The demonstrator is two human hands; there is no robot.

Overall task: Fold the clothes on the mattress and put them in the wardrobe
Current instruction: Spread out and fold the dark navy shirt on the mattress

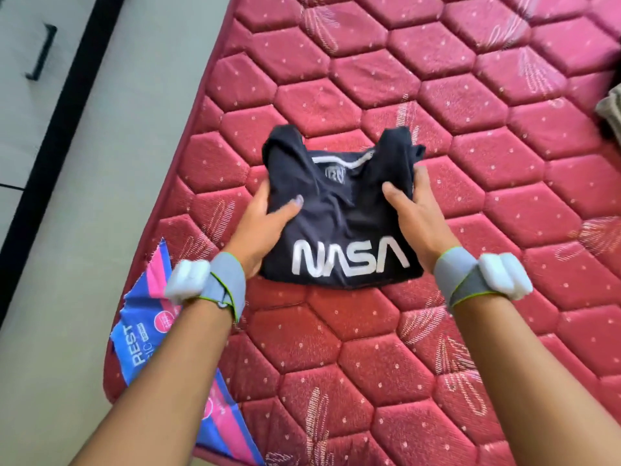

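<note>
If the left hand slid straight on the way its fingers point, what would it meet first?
The left hand points up and right across the folded NASA shirt; it would likely run into the shirt's bunched fabric near the collar first.

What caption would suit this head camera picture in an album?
Both hands, left hand and right hand, grip a folded black NASA T-shirt on a red quilted mattress.

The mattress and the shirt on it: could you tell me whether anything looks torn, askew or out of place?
Yes. The blue-and-pink label at the mattress left edge looks ragged and partly peeled. The folded NASA shirt, gripped by the left hand and right hand, has bunched far corners.
</note>
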